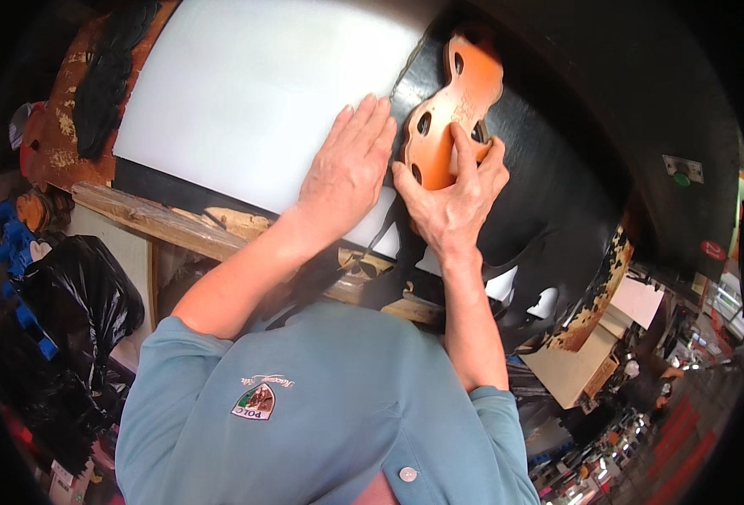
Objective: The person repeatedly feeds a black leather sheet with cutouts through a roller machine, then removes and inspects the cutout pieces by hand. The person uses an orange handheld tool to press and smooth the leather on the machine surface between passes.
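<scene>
My left hand [348, 164] lies flat on the white board [237, 93], fingers stretched out and together, with its fingertips beside the edge of a black sheet [549, 181] that looks like leather. On that sheet sits an orange cutting die [469, 88], a wavy-edged plate with several oval openings. My right hand [454, 202] grips the die's near end, thumb at its left edge and fingers over its top and right side. Near my right forearm the sheet has cut-out gaps, and thin strips of it hang by the board's front edge.
A dark machine part with a green button [682, 179] overhangs the right side. Along the board's front runs a rough wooden strip [161, 220]. Dark scraps [106, 84] lie on a worn brown surface at far left. A black plastic bag [85, 295] stands below left.
</scene>
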Action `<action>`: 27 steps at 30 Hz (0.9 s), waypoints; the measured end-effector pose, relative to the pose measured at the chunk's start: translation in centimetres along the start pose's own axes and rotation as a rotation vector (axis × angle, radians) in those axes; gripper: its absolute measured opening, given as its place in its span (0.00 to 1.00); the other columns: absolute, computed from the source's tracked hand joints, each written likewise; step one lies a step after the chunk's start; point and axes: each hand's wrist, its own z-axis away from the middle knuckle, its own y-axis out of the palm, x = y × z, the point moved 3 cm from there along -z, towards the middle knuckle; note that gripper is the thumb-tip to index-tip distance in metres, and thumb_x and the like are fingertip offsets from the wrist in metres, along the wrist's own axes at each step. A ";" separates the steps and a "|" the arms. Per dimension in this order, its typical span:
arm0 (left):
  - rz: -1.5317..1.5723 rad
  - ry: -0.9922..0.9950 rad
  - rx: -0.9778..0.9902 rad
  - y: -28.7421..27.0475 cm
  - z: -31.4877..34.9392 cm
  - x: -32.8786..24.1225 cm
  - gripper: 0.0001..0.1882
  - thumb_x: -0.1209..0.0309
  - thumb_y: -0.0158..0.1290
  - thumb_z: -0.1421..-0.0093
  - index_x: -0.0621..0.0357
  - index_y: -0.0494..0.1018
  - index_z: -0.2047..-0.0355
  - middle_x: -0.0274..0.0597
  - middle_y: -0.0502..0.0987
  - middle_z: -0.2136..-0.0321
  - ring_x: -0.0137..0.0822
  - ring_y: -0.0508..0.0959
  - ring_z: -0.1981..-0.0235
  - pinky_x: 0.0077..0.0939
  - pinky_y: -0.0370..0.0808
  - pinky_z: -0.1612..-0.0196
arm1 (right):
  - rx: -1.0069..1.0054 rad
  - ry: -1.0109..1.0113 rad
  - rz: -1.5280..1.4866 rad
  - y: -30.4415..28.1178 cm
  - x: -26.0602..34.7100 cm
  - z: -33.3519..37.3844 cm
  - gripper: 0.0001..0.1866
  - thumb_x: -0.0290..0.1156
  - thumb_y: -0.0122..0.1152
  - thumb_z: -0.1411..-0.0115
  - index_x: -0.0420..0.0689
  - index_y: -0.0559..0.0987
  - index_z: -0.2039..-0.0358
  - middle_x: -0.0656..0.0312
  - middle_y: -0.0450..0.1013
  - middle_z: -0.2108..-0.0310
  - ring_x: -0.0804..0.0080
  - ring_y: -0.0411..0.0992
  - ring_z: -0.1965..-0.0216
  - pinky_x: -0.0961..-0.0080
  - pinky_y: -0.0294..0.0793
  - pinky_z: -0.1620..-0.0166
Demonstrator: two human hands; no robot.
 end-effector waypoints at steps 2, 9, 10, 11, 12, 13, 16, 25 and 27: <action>0.059 0.006 -0.015 -0.1 -0.1 0.2 0.24 0.78 0.57 0.32 0.68 0.73 0.36 0.61 0.70 0.31 0.58 0.65 0.26 0.54 0.62 0.24 | 0.076 -0.021 -0.059 -1.0 -0.8 0.0 0.48 0.48 0.86 0.54 0.45 0.77 0.34 0.37 0.61 0.32 0.42 0.66 0.39 0.54 0.73 0.39; 0.264 0.003 0.055 -2.6 1.7 -0.6 0.24 0.76 0.61 0.34 0.64 0.75 0.38 0.59 0.70 0.30 0.62 0.64 0.25 0.55 0.62 0.24 | 0.267 0.016 -0.218 -7.4 -4.3 3.9 0.46 0.41 0.82 0.47 0.35 0.72 0.31 0.43 0.72 0.34 0.43 0.68 0.33 0.52 0.69 0.32; 0.274 0.016 0.086 -3.1 2.6 -1.1 0.24 0.76 0.62 0.34 0.64 0.75 0.38 0.59 0.70 0.30 0.62 0.64 0.25 0.55 0.62 0.25 | 0.245 -0.058 -0.112 -8.2 -4.5 5.1 0.44 0.41 0.81 0.46 0.34 0.73 0.33 0.42 0.72 0.35 0.41 0.68 0.34 0.51 0.69 0.33; 0.264 0.003 0.119 -3.5 3.5 -1.5 0.23 0.76 0.62 0.34 0.64 0.75 0.39 0.59 0.70 0.30 0.63 0.64 0.25 0.55 0.63 0.25 | 0.224 -0.139 0.001 -9.0 -4.9 6.3 0.42 0.40 0.81 0.45 0.33 0.74 0.35 0.42 0.73 0.36 0.40 0.69 0.36 0.49 0.69 0.34; 0.255 -0.001 0.130 -3.9 4.4 -1.9 0.23 0.77 0.62 0.35 0.64 0.76 0.39 0.59 0.70 0.30 0.63 0.63 0.25 0.55 0.63 0.25 | 0.214 -0.135 0.081 -9.8 -5.5 7.7 0.39 0.39 0.80 0.44 0.33 0.75 0.37 0.41 0.73 0.37 0.39 0.69 0.37 0.49 0.69 0.34; 0.248 -0.010 0.142 -4.3 5.3 -2.4 0.23 0.78 0.62 0.35 0.64 0.76 0.40 0.59 0.70 0.30 0.63 0.63 0.25 0.55 0.63 0.25 | 0.208 -0.142 0.169 -10.5 -6.2 9.0 0.36 0.37 0.78 0.43 0.33 0.77 0.38 0.41 0.73 0.38 0.38 0.70 0.37 0.49 0.69 0.35; 0.440 -0.175 0.048 -6.3 8.3 -3.4 0.11 0.79 0.60 0.34 0.67 0.81 0.52 0.56 0.82 0.44 0.55 0.80 0.39 0.45 0.75 0.36 | 0.108 -0.200 0.045 -9.9 -7.5 11.9 0.29 0.35 0.76 0.43 0.33 0.80 0.45 0.41 0.77 0.42 0.41 0.75 0.42 0.49 0.73 0.38; 0.125 0.066 -0.377 -1.8 12.8 -4.7 0.11 0.84 0.63 0.44 0.60 0.73 0.65 0.48 0.75 0.65 0.50 0.78 0.67 0.41 0.77 0.63 | -0.214 -0.436 -0.213 -5.5 -8.2 11.2 0.10 0.26 0.76 0.49 0.43 0.85 0.66 0.59 0.80 0.59 0.55 0.78 0.53 0.51 0.74 0.42; 0.140 -0.020 -0.463 -1.4 14.0 -3.2 0.11 0.85 0.63 0.44 0.61 0.72 0.66 0.49 0.75 0.64 0.50 0.78 0.66 0.43 0.77 0.63 | -0.236 -0.491 -0.078 -4.4 -6.3 11.6 0.14 0.28 0.76 0.47 0.42 0.84 0.60 0.59 0.78 0.56 0.53 0.76 0.48 0.47 0.71 0.40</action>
